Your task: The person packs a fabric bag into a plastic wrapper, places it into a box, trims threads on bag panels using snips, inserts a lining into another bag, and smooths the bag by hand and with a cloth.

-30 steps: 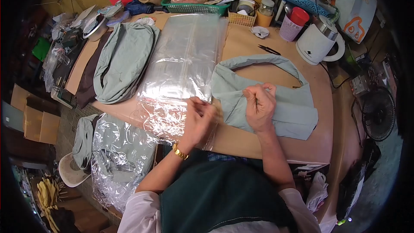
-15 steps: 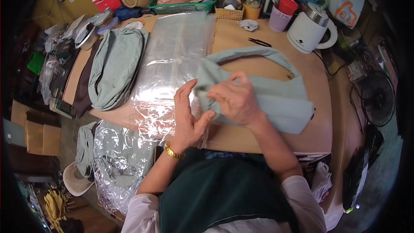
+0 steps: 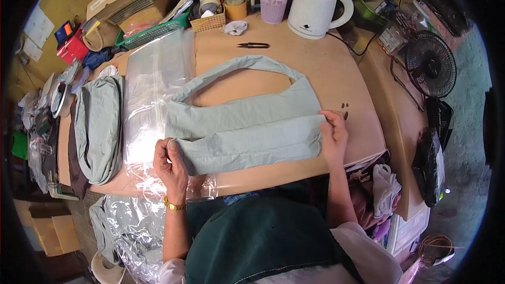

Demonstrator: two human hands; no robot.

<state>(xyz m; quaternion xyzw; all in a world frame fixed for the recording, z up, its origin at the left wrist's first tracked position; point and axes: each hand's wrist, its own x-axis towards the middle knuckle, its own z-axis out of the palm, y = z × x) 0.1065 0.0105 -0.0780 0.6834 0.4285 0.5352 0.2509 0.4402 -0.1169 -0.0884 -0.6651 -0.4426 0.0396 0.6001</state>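
Note:
A light grey-green fabric piece (image 3: 247,121) with a long looped strap lies across the brown table, its near part folded into a wide band. My left hand (image 3: 172,165), with a gold bracelet at the wrist, pinches the band's left end. At the right end, my right hand (image 3: 333,134) grips the band's upper corner between thumb and fingers. Clear plastic bags (image 3: 150,89) lie flat to the left, partly under my left hand. Another folded grey-green fabric piece (image 3: 97,131) rests beyond them at the table's left side.
Black thread snips (image 3: 253,46) lie behind the fabric. Along the back stand a white kettle (image 3: 314,10), a pink cup (image 3: 274,8), a crumpled tissue (image 3: 235,28) and a green basket (image 3: 152,32). A black fan (image 3: 430,64) is at the right.
My hands have moved apart to opposite ends of the fabric, which is now spread flatter with its strap looped behind. The camera view has shifted to the right.

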